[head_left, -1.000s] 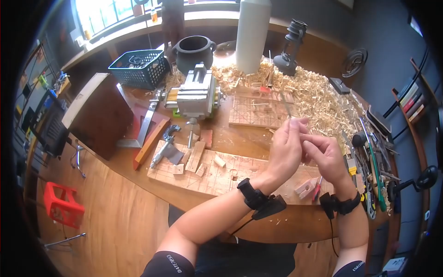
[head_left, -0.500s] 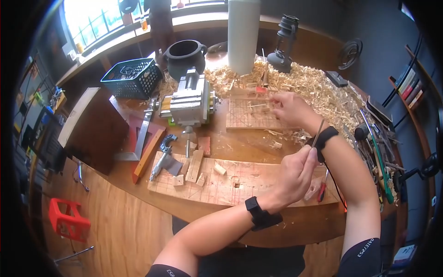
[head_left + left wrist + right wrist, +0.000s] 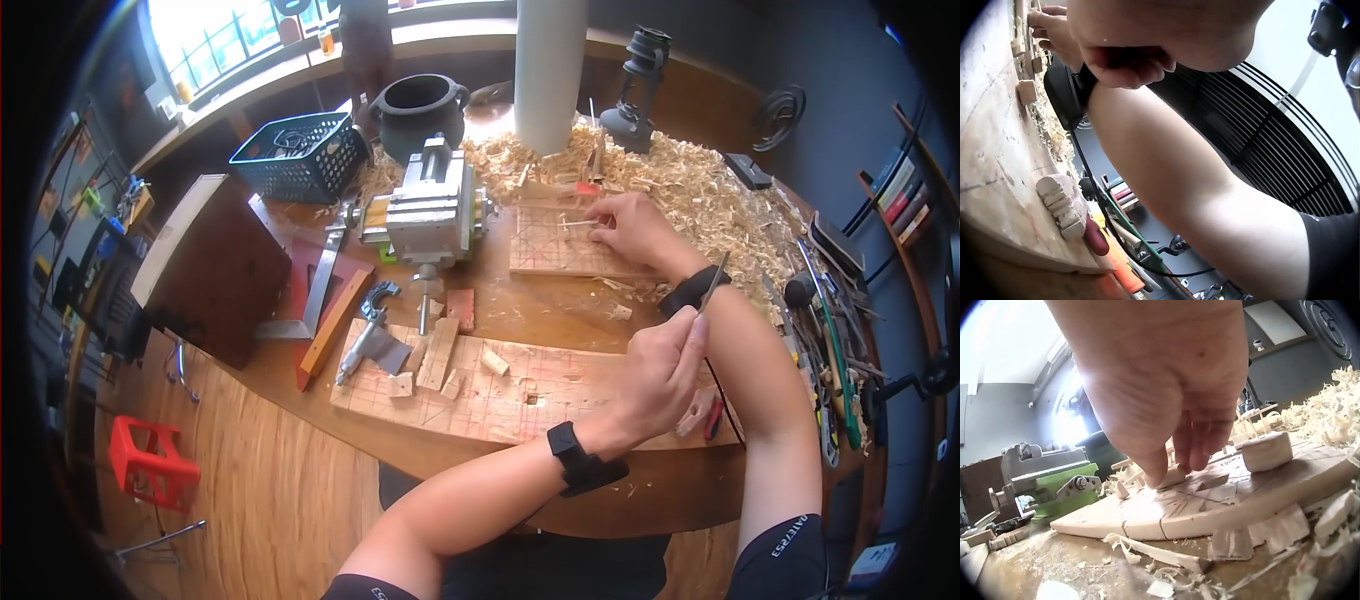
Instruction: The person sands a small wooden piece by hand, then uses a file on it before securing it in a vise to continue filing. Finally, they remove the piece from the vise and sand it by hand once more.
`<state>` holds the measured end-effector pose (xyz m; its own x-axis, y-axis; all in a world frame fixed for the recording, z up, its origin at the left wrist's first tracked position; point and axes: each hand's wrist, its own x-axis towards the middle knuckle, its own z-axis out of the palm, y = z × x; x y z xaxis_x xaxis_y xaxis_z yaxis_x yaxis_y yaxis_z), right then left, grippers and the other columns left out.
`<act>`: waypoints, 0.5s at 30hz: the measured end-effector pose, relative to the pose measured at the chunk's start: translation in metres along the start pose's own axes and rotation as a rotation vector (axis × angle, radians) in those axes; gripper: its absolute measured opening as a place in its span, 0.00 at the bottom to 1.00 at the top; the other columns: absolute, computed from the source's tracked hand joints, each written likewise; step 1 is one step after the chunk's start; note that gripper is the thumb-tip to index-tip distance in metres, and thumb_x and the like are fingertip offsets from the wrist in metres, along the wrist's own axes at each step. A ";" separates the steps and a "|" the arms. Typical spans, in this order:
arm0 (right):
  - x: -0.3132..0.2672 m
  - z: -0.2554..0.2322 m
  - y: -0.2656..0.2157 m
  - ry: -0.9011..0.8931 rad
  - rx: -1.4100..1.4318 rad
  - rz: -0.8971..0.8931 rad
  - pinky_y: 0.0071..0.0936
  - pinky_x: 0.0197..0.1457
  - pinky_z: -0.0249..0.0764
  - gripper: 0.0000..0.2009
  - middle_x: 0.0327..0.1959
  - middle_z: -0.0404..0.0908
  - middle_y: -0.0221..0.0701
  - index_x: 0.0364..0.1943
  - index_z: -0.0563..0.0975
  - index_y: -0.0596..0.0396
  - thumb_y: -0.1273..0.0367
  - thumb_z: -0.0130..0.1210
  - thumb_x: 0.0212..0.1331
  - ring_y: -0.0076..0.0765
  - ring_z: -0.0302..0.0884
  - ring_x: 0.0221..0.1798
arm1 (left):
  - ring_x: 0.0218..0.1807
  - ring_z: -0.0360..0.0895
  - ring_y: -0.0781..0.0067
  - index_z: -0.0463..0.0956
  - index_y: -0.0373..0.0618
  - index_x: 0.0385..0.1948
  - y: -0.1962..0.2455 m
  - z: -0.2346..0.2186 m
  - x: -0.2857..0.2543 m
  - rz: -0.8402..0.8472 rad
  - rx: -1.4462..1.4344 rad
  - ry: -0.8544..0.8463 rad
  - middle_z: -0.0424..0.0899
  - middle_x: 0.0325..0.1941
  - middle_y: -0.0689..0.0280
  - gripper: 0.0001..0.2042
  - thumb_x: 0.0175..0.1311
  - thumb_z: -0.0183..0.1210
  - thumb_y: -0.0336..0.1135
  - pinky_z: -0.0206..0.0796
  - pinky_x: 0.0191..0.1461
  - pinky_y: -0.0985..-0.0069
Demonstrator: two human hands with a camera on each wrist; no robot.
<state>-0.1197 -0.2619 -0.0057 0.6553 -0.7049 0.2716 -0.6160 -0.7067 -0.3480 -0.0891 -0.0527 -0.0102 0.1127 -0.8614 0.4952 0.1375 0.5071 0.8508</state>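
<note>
My left hand (image 3: 650, 375) pinches a thin, dark, narrow rod (image 3: 715, 282) that points up over my right forearm; in the left wrist view the curled left fingers (image 3: 1132, 72) hide it. My right hand (image 3: 640, 235) reaches forward to the far wooden board (image 3: 540, 265), which is marked with red lines. In the right wrist view its thumb and fingertips come down on either side of a small pale wooden piece (image 3: 1172, 477) on that board. Thin wooden sticks (image 3: 1260, 414) and a small wood block (image 3: 1267, 452) are close by.
A near board (image 3: 480, 410) carries wood offcuts and a micrometer (image 3: 365, 340). The metal vise (image 3: 425, 205) stands left of the far board. Wood shavings (image 3: 700, 190) heap behind and right, beside hand tools (image 3: 835, 350). A red-handled tool (image 3: 713, 420) lies near the front edge.
My hands, together at the rod a second ago, have come apart. The right went forward to the far board; the left drew back lower with the rod. The last half second shows little movement.
</note>
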 end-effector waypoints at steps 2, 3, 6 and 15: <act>0.001 0.000 0.000 -0.021 -0.033 0.008 0.38 0.55 0.81 0.14 0.39 0.90 0.40 0.44 0.88 0.52 0.64 0.70 0.54 0.45 0.88 0.45 | 0.24 0.66 0.63 0.68 0.37 0.30 0.000 -0.001 0.001 -0.009 0.008 0.000 0.69 0.21 0.58 0.15 0.82 0.46 0.34 0.60 0.29 0.66; 0.002 0.001 0.000 -0.023 -0.032 0.008 0.38 0.55 0.81 0.14 0.39 0.90 0.40 0.44 0.88 0.52 0.64 0.70 0.54 0.45 0.88 0.45 | 0.24 0.70 0.46 0.68 0.37 0.31 0.000 -0.001 0.001 -0.015 0.016 -0.003 0.70 0.22 0.49 0.14 0.81 0.47 0.34 0.62 0.30 0.60; 0.002 0.002 0.000 -0.024 -0.041 0.015 0.38 0.55 0.81 0.14 0.39 0.89 0.40 0.43 0.88 0.53 0.64 0.70 0.53 0.46 0.88 0.45 | 0.24 0.70 0.44 0.68 0.37 0.31 0.000 -0.001 0.001 -0.021 0.020 -0.009 0.70 0.22 0.49 0.14 0.81 0.48 0.34 0.62 0.30 0.60; -0.006 -0.026 0.003 -0.038 0.010 0.083 0.37 0.54 0.81 0.15 0.41 0.89 0.41 0.48 0.86 0.54 0.70 0.62 0.55 0.46 0.87 0.46 | 0.23 0.65 0.79 0.69 0.38 0.29 -0.001 0.000 -0.001 -0.029 0.040 -0.040 0.70 0.20 0.66 0.16 0.83 0.46 0.35 0.62 0.28 0.73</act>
<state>-0.1364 -0.2613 0.0153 0.6186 -0.7578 0.2076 -0.6641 -0.6454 -0.3773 -0.0898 -0.0524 -0.0115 0.0697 -0.8768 0.4758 0.1005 0.4807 0.8711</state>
